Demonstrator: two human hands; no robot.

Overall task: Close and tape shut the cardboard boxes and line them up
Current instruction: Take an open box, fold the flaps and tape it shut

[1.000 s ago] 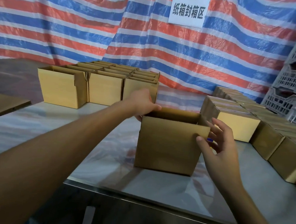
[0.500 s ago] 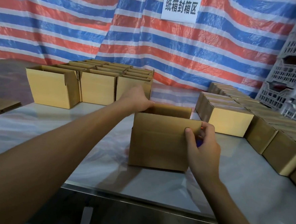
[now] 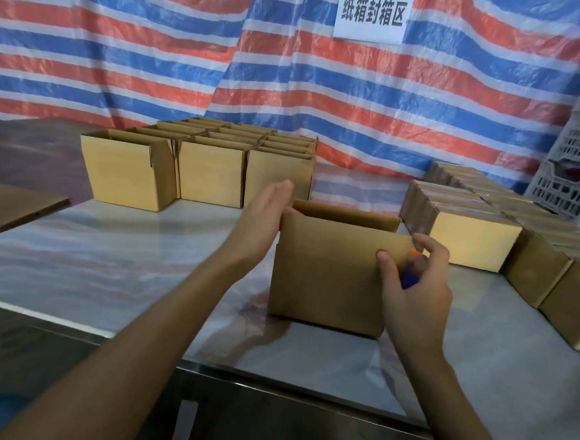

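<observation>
The left hand (image 3: pixel 265 214) has come off the rear left rim it gripped half a second earlier. It is now flat, fingers straight, at the upper left edge of the open-topped brown cardboard box (image 3: pixel 329 277). Whether it touches the card cannot be told.

The right hand (image 3: pixel 414 287) grips the box's right front corner, thumb pressed on the front panel and fingers curled round the side. A small blue-and-orange object (image 3: pixel 410 278) sits tucked in the palm; its kind cannot be told.

The box stands upright near the front of the pale metal-topped table (image 3: pixel 106 269). It lies between the block of open tan cardboard boxes (image 3: pixel 209 173) at rear left and the row of closed tan cardboard boxes (image 3: pixel 472 243) on the right.

Step in hand, as judged: closing the top flaps. The next move calls for folding the short flaps inward, then the long ones, and holding them flat for taping.

Contents: only the inner rear wall shows — anything inside is hidden. The other boxes likewise show no contents.
</observation>
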